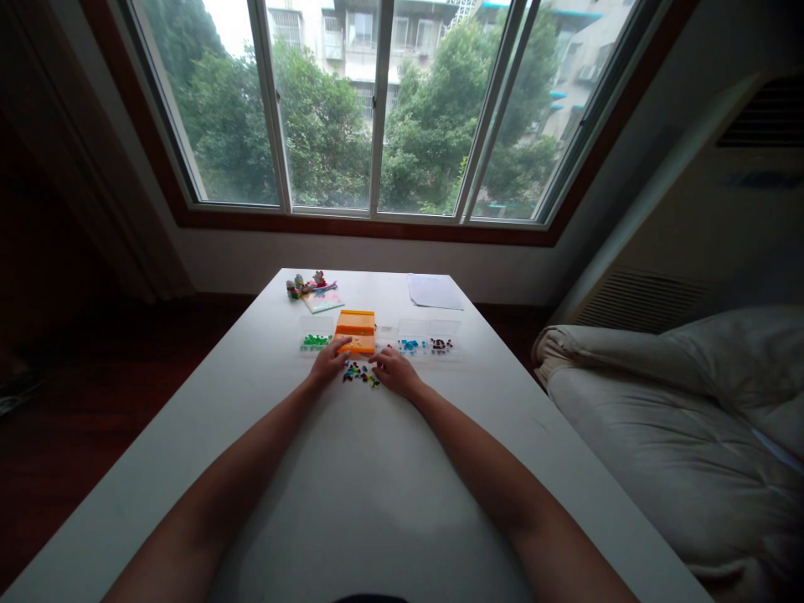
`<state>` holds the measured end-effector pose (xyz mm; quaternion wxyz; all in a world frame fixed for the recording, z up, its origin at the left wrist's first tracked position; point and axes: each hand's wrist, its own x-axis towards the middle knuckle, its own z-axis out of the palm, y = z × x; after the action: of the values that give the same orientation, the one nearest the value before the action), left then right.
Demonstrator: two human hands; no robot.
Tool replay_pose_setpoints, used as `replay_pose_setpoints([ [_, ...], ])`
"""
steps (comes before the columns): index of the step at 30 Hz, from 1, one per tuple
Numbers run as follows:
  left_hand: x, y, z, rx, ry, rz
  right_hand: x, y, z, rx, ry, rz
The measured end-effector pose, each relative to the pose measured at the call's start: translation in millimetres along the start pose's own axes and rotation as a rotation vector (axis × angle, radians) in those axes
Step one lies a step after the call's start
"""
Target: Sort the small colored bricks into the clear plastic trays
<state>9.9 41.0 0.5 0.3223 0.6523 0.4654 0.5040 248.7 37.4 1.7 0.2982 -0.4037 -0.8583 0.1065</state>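
My left hand (pixel 327 363) rests at the front left corner of an orange box (pixel 357 322) with its lid raised, fingers spread and apart. Across from it, my right hand (pixel 395 369) hovers at the right of a loose pile of small coloured pieces (pixel 359 374), its fingers loosely bent and parted. Nothing shows in either hand, though the pieces are tiny at this distance. Small green pieces (pixel 315 342) fill a clear case left of the orange box. To the right, a clear case (pixel 430 327) holds blue pieces (pixel 411 345) and dark brown pieces (pixel 440 345).
All this lies on a long white table (pixel 377 486). Small toy figures (pixel 307 285) and a patterned card (pixel 323 301) are at the far left, paper sheets (pixel 435 291) at the far right. A beige padded seat (pixel 653 419) stands right of the table, below a window (pixel 377 109).
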Motion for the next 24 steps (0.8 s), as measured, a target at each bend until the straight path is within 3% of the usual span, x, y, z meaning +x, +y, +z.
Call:
replay_pose_setpoints([
  [5,2,-7,1.0,0.220,-0.061,0.128,2,-6,1,-0.020,-0.030,0.028],
  [13,-1,-2,1.8,0.226,-0.050,0.086,5,-16,5,-0.028,-0.013,0.147],
  [24,-4,-2,4.2,0.375,-0.183,0.129,7,-18,13,-0.050,0.034,0.213],
])
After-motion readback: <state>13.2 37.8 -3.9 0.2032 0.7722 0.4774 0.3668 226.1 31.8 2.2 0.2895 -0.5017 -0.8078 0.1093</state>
